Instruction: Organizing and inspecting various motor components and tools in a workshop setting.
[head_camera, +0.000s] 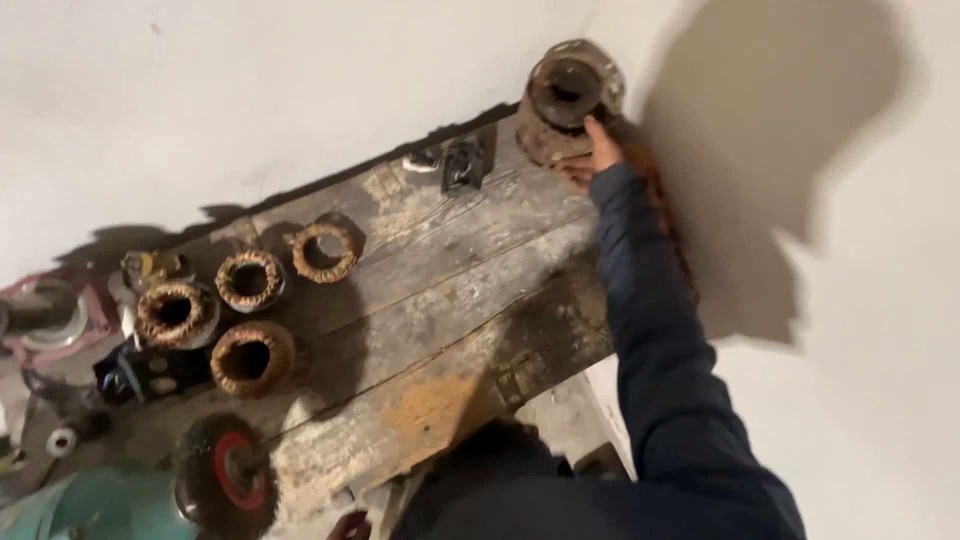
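Note:
My right hand (592, 156), in a dark blue sleeve, reaches to the far end of a worn wooden workbench (440, 300) and grips a rusty round motor stator housing (566, 92) by its lower edge. The housing stands at the bench corner against the white wall, its open bore facing me. My left hand is out of view.
Several copper-wound stators (250, 357) lie in a cluster at the left of the bench. A black wire wheel with a red hub (228, 475) sits at the near left. A small dark metal part (463, 164) lies near the wall. Tools and parts crowd the far left.

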